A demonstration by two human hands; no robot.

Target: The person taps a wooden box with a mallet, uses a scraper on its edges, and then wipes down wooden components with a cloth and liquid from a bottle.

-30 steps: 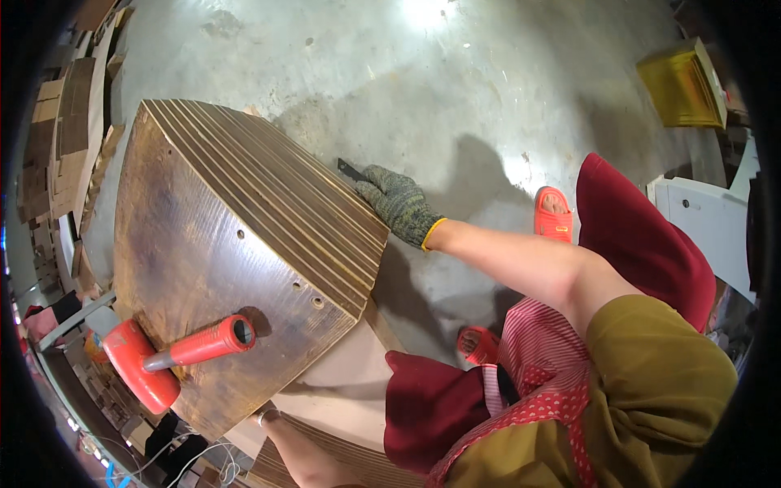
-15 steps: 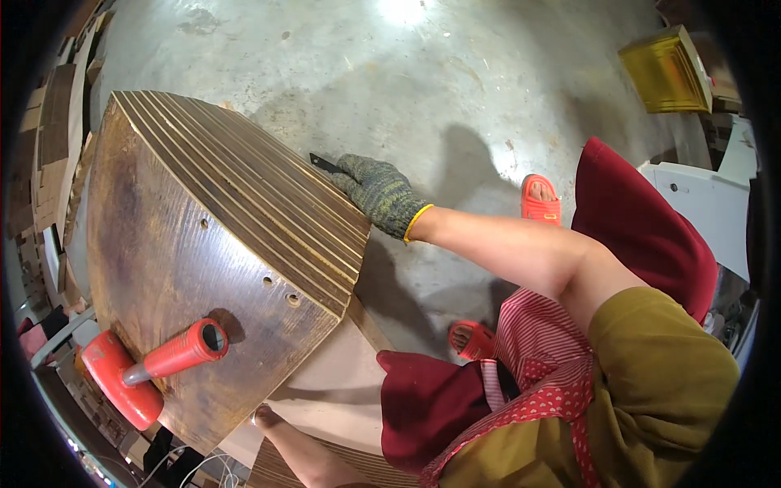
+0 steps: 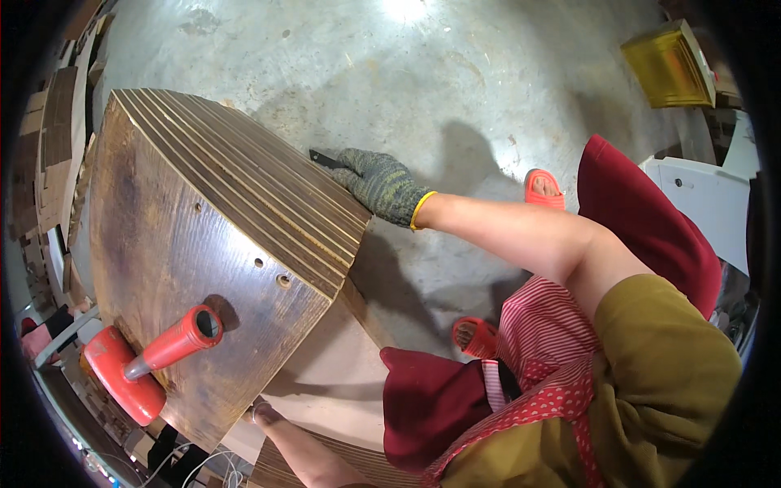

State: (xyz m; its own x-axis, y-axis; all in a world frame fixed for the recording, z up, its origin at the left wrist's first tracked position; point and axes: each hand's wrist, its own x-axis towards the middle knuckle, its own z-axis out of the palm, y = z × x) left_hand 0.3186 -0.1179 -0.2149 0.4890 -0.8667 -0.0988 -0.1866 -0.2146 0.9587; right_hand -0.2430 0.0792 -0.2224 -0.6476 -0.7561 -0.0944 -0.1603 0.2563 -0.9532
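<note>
My right hand (image 3: pixel 381 185), in a grey-green knit glove with a yellow cuff, is closed round a slim black tool that looks like a utility knife (image 3: pixel 327 160). It is at the long edge of a stack of brown wood-grain boards (image 3: pixel 244 191), whose layered edges face it. My left hand is mostly hidden behind the near edge of the top board (image 3: pixel 167 211); only the wrist (image 3: pixel 264 413) shows, so its fingers cannot be made out. A red mallet (image 3: pixel 122 378) rests on the top board, its hollow-ended handle pointing up and to the right.
Below the stack lies a pale board surface (image 3: pixel 342 374), with more layered boards (image 3: pixel 285 468) near the lower edge. Stacked timber (image 3: pixel 61 154) lines the far left. White cables (image 3: pixel 220 468) hang at lower left. A gold-coloured box (image 3: pixel 669 69) stands at upper right on the concrete floor (image 3: pixel 325 57).
The stack's near right corner and the mallet handle appear slightly higher and further left. My right hand, still round the black tool, has shifted slightly; its grip looks the same.
</note>
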